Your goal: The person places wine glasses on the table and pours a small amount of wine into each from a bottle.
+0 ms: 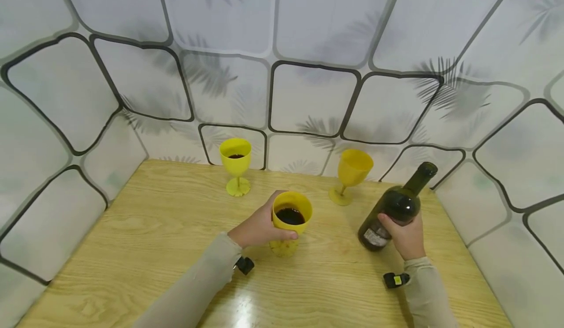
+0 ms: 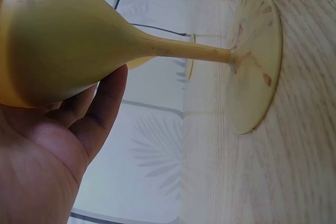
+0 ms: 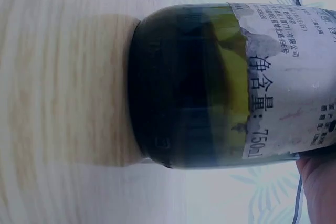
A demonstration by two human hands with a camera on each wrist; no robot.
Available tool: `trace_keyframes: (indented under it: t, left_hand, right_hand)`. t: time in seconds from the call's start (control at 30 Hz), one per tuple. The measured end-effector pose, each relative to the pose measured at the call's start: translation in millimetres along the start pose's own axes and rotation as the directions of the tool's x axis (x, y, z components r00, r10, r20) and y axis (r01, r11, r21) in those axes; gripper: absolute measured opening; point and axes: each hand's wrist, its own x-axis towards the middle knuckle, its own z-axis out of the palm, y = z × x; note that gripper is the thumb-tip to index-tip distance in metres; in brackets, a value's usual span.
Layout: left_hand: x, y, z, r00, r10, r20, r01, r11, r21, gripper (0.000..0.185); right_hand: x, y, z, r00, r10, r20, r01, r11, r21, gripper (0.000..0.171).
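Observation:
My left hand (image 1: 256, 227) holds a yellow goblet (image 1: 301, 227) round its bowl, thumb on the near side. Dark liquid (image 1: 290, 216) lies inside it. In the left wrist view, the goblet's stem (image 2: 191, 51) runs down to a round foot (image 2: 254, 66) right at the tabletop. My right hand (image 1: 407, 235) grips a dark green wine bottle (image 1: 398, 204) round its body, with no stopper in its mouth. The bottle's base (image 3: 163, 87) is close over the wood in the right wrist view, and a worn white label (image 3: 289, 77) shows there.
Toward the back stands a second yellow goblet (image 1: 235, 165) with dark liquid in it. A third goblet (image 1: 354, 168), deeper yellow, stands back right between my two hands. The wooden table (image 1: 145, 240) meets patterned walls (image 1: 313, 103) at the back and sides.

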Motion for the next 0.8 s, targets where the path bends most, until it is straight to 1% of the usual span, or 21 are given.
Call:
trace_keyframes:
  t: [0.17,0.37,0.53,0.63,0.8]
  left_hand:
    - [0.8,0.1,-0.6,1.0,0.006,-0.01,-0.006,1.0,0.012,0.086]
    - [1.9,-0.9,-0.4,1.0,0.015,-0.008,-0.015,1.0,0.003,0.085]
    - [1.9,-2.4,-0.9,1.0,0.022,-0.004,-0.022,1.0,-0.007,0.085]
    - [2.6,-2.6,-1.6,1.0,0.022,0.005,-0.022,1.0,-0.001,0.085]
    - [4.9,-1.7,-3.5,0.999,0.025,0.037,-0.025,1.0,0.004,0.086]
  right_hand:
    - [1.3,-0.4,0.9,0.999,0.02,-0.03,-0.022,0.997,-0.068,0.071]
    - [2.6,-0.1,1.0,0.997,0.019,-0.078,-0.026,0.995,-0.093,0.069]
    - [1.4,0.0,2.4,0.998,0.038,-0.057,-0.045,0.991,-0.123,0.07]
    - [0.8,-0.3,2.2,0.998,0.017,-0.059,-0.027,0.987,-0.159,0.072]
    - [0.8,0.5,-4.0,0.993,-0.018,-0.12,0.0,0.988,-0.152,0.072]
